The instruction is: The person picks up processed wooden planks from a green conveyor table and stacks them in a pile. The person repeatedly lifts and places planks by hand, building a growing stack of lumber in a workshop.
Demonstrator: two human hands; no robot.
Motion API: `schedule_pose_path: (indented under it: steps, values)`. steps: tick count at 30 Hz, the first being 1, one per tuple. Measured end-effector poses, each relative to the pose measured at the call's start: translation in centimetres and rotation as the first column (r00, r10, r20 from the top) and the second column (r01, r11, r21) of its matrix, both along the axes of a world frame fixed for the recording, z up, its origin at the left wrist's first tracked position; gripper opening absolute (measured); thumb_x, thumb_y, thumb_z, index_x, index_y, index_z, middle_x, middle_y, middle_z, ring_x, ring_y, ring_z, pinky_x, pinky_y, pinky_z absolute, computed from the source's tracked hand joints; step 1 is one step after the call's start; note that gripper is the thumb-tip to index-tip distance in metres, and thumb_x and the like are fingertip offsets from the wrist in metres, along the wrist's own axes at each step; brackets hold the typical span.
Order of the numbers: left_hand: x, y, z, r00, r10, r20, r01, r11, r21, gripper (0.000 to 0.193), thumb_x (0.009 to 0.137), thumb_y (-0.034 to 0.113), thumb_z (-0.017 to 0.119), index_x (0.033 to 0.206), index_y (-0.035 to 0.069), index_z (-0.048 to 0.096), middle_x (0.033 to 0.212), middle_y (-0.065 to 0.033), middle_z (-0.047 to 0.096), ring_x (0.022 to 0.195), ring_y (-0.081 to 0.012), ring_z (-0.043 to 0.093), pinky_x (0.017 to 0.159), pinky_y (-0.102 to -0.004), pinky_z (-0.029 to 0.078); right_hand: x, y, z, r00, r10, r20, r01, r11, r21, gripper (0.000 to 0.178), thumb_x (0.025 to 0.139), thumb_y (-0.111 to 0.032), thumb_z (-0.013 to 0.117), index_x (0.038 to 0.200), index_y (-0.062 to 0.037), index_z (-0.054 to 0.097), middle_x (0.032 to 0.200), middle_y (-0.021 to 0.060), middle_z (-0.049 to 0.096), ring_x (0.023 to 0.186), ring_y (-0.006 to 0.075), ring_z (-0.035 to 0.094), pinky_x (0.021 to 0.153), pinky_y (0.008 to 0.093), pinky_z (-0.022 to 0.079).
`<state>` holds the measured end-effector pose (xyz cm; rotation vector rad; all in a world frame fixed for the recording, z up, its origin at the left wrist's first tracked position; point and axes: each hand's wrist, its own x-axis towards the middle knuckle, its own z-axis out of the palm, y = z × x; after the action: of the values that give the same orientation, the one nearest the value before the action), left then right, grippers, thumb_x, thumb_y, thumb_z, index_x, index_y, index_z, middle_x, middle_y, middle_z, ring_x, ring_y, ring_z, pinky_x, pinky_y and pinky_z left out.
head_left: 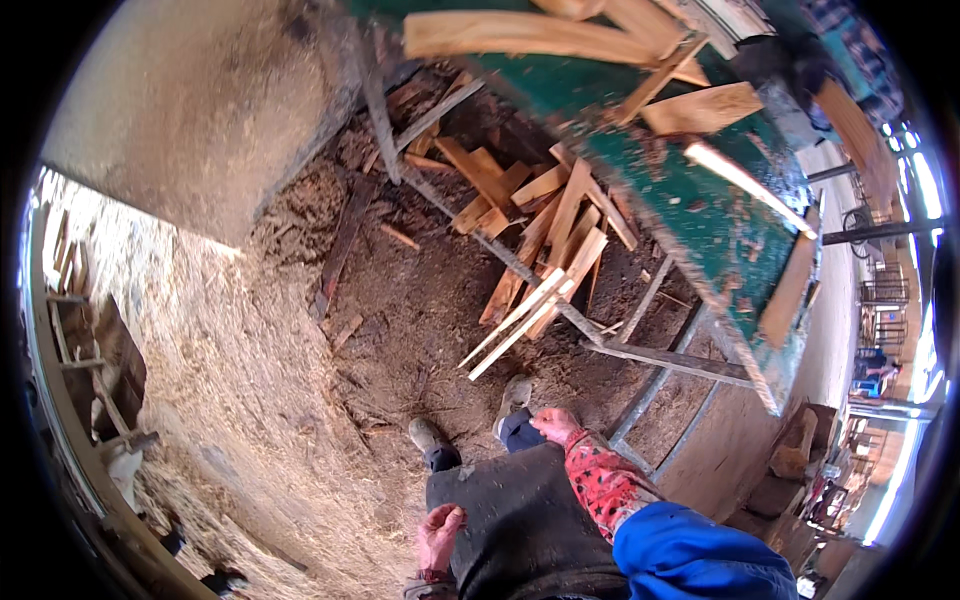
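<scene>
Head view: the largest feature is the ground (230, 340), pale with chips and dust at left, dark with debris beneath the work table. The green table (695, 215) stands ahead and to the right on a metal frame, its top scuffed and littered with fragments. A loose pile of wood pieces (567, 215) lies on the ground below and beside the table edge, lengths crossing at varied angles. On the tabletop lie several boards (705, 108), unstacked. Two pale strips (520, 332) lie at the near end of the pile, ahead of the shoes.

Judgement on progress: the wood handling appears part-way. Pieces have reached the ground pile; boards on the tabletop appear outstanding. No orderly stack is seen in the pile, and the intended count cannot be determined.

Hands: the right hand (556, 424) is loosely curled near the right shoe, apart from the strips; the left hand (438, 535) is half-curled beside the dark apron (530, 515). Nothing is visible in either; whether something small sits within the folded fingers cannot be told.
</scene>
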<state>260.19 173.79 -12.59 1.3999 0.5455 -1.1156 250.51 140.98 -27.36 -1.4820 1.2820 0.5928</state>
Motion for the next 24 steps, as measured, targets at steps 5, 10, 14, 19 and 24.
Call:
schedule_pose_path:
  steps: [5, 10, 14, 19, 24]
  values:
    - [-0.3, -1.2, -3.4, 0.993, 0.030, -0.110, -0.039, 0.996, -0.077, 0.020, 0.092, 0.011, 0.065, 0.106, -0.002, 0.066, 0.094, -0.0083, 0.070, 0.084, -0.0151, 0.066, 0.075, -0.0292, 0.054, 2.6, -1.8, -8.9, 0.981, 0.185, -0.066, -0.195, 0.956, -0.220, 0.048, 0.079, -0.036, 0.076, 0.110, -0.0008, 0.066, 0.089, 0.0113, 0.070, 0.081, 0.0186, 0.066, 0.072, 0.0323, 0.053]
    - [0.6, -3.6, -6.6, 0.974, 0.070, -0.216, -0.104, 0.983, -0.151, 0.028, 0.094, 0.017, 0.063, 0.113, -0.003, 0.062, 0.101, -0.0100, 0.066, 0.082, -0.0155, 0.061, 0.074, -0.0292, 0.051, 5.3, -5.5, -17.1, 0.992, 0.121, 0.022, -0.104, 0.925, -0.365, 0.042, 0.076, -0.044, 0.073, 0.081, -0.0039, 0.063, 0.073, 0.0109, 0.064, 0.070, 0.0237, 0.062, 0.065, 0.0364, 0.049]
    - [0.9, -4.4, -9.2, 0.954, 0.071, -0.291, -0.117, 0.983, -0.142, 0.026, 0.092, 0.003, 0.061, 0.118, -0.003, 0.061, 0.102, -0.0114, 0.069, 0.093, -0.0170, 0.065, 0.084, -0.0289, 0.052, 7.2, -8.8, -23.6, 0.999, 0.033, -0.013, -0.035, 0.922, -0.385, 0.059, 0.081, -0.040, 0.073, 0.113, 0.0078, 0.059, 0.081, 0.0057, 0.063, 0.071, 0.0154, 0.057, 0.060, 0.0305, 0.046]
    - [1.6, -4.9, -12.2, 0.958, -0.028, -0.285, -0.043, 0.970, -0.241, 0.028, 0.092, 0.000, 0.060, 0.120, -0.002, 0.060, 0.108, -0.0087, 0.067, 0.098, -0.0152, 0.062, 0.087, -0.0274, 0.051, 7.3, -14.6, -29.8, 0.778, -0.484, 0.401, 0.600, 0.763, -0.242, 0.043, 0.080, -0.021, 0.078, 0.113, -0.0013, 0.061, 0.092, 0.0043, 0.066, 0.081, 0.0165, 0.063, 0.075, 0.0308, 0.051]
    - [2.3, -5.3, -13.0, 0.961, -0.012, -0.277, -0.045, 0.979, -0.198, 0.027, 0.092, 0.000, 0.060, 0.119, -0.003, 0.060, 0.108, -0.0089, 0.067, 0.098, -0.0154, 0.062, 0.087, -0.0268, 0.050, 13.1, -13.7, -26.8, 0.738, -0.649, 0.188, 0.674, 0.726, -0.137, 0.042, 0.079, -0.020, 0.077, 0.112, -0.0014, 0.057, 0.100, 0.0092, 0.062, 0.080, 0.0233, 0.065, 0.067, 0.0412, 0.061]
